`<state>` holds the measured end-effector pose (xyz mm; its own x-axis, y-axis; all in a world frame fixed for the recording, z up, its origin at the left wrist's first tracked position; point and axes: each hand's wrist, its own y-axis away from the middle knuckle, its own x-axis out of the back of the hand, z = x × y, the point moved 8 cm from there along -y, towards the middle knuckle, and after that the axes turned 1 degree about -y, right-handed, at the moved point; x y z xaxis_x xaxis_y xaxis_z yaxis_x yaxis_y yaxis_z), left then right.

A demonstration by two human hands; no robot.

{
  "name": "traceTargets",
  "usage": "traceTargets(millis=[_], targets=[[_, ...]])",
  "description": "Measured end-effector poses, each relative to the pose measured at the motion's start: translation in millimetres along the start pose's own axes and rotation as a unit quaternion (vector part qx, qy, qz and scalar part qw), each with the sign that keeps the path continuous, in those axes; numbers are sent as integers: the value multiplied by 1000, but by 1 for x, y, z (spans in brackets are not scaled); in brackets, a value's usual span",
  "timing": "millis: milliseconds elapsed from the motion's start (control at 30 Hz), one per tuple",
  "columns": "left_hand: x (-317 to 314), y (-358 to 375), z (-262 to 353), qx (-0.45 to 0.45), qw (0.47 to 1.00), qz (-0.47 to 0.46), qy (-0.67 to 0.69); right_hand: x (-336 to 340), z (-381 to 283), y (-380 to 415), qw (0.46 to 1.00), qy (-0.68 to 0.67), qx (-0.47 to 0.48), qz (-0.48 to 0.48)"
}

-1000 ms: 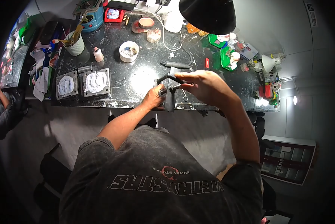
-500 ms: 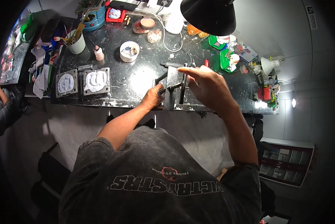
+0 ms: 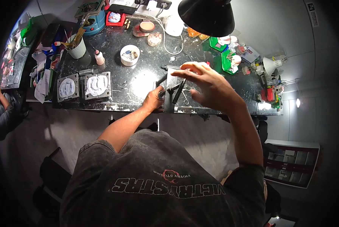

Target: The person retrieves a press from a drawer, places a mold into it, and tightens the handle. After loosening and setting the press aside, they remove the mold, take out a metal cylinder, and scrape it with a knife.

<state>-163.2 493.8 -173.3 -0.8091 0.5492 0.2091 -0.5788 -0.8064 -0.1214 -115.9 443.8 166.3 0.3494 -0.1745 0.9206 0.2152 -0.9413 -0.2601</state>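
My left hand (image 3: 153, 100) is closed around a dark bar of a metal screw clamp (image 3: 170, 99) at the front edge of the bench. The clamp has a flat grey plate and a black crossbar handle (image 3: 179, 91), which slants to the right of the plate. Just right of the handle, my right hand (image 3: 215, 87) is raised with its fingers apart and nothing in it. Its fingertips overlap the upper end of the plate in this view. A thin metal tool with a finger ring (image 3: 186, 101) lies beneath, partly hidden.
Two metal flask halves filled with white plaster (image 3: 97, 85) lie at left. Behind them stand a small bottle (image 3: 99, 57), a white bowl of small parts (image 3: 130, 55) and a cup of brushes (image 3: 76, 48). A black lamp (image 3: 207, 17) hangs overhead. Another person's arm (image 3: 3, 99) shows far left.
The crossbar handle has turned from nearly upright to slanted. My right hand has opened wider and come away from it; my left hand keeps its grip.
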Motion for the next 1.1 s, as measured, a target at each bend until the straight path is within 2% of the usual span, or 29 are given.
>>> traceTargets(millis=[67,100,167,200,300,367,400,433,467,500,567,633,733,767,833,900,967,1033,1100], targets=[[-3,-1,-4,15,1000,-3,14,-10,-4,5,992,93,78,-39],[-4,-2,-7,16,1000,-8,12,-11,-4,5,992,93,77,-39],[-4,-2,-10,19,1000,-12,11,-25,9,5,981,152,-12,-121],[-4,-2,-10,18,1000,-15,13,-36,22,10,981,113,-65,-146],[-2,-5,-9,17,999,-21,18,-30,21,9,983,110,-114,-93],[-2,-3,-8,8,1000,-23,10,-24,25,8,978,85,-142,-131],[-1,-3,-8,9,1000,-24,9,-14,6,2,997,62,-8,-54],[-2,-3,-9,22,999,-28,21,-1,-12,4,991,38,124,26],[-2,-3,-9,35,998,-32,34,-10,-6,8,987,94,124,-44],[-1,-3,-7,34,998,-33,34,-13,-5,10,987,95,123,-43],[-5,-2,-5,32,996,-79,-8,-26,14,10,987,127,-22,-96],[-3,-1,-5,36,997,-73,-7,-37,21,12,977,165,-39,-127],[-2,-4,-5,27,999,-45,-5,-42,36,14,945,212,-131,-211],[1,-3,-3,17,999,-27,-2,-37,36,14,946,211,-130,-210],[5,-6,-1,3,998,-57,-9,-10,14,7,997,26,-35,-68],[31,5,41,-58,993,8,-99,-8,8,8,996,15,-17,-86],[55,21,75,-70,991,-20,-108,-15,7,12,994,37,48,-88],[87,40,107,-83,985,-13,-153,-24,14,16,993,23,33,-111],[119,58,174,-196,971,-26,-136,-20,9,15,992,55,62,-97]])
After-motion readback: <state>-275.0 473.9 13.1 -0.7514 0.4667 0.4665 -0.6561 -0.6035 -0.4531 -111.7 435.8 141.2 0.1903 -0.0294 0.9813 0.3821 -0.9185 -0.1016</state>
